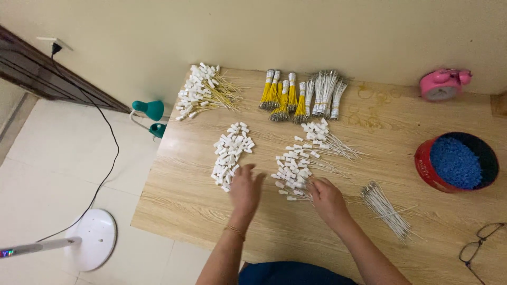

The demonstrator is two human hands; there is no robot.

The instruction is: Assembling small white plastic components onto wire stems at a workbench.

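The left hand (245,189) lies flat, fingers spread, touching the lower end of a heap of small white plastic blocks (231,153) on the pale wood-grain table (179,200). The right hand (326,196) pinches into a second heap — white blocks with thin silvery wires (296,171). Just right lies a bundle of bare wires (385,208).

Soft even indoor light, faint shadows, slight blur (edges bowed)
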